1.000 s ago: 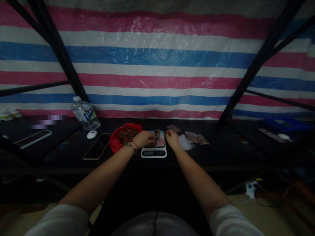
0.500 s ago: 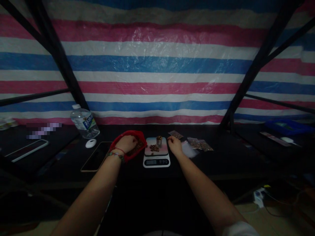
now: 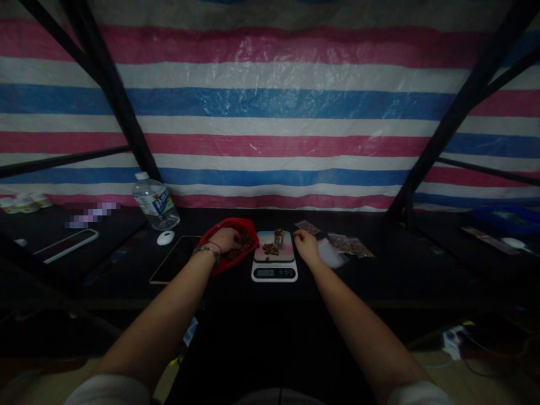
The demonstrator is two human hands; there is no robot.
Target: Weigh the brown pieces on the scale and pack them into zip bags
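My left hand [image 3: 224,240] reaches into a red bag [image 3: 250,226] of small brown pieces. Its fingers are curled together among the pieces, and what lies between them is too dark to make out. To the right of the bag is a white kitchen scale [image 3: 260,274] with a lit-edged display. On its pan are a loose pile of brown pieces [image 3: 270,249] and a small clear cup [image 3: 279,241] with something brownish in it. Just right of the scale, my right hand [image 3: 306,246] rests on the black table, fingers loosely bent and apart, holding nothing visible.
Beyond my right hand lie clear empty bags [image 3: 332,254] and several filled bags [image 3: 351,246]. A dark tablet-like device [image 3: 175,260], a white mouse [image 3: 166,238] and a large water bottle [image 3: 156,203] are on the left. A blue tray [image 3: 506,219] is at far right.
The view has shifted, so the table things appear slightly farther right and higher. My left hand stays in the red bag, its fingers moved slightly among the pieces. My right hand remains beside the scale.
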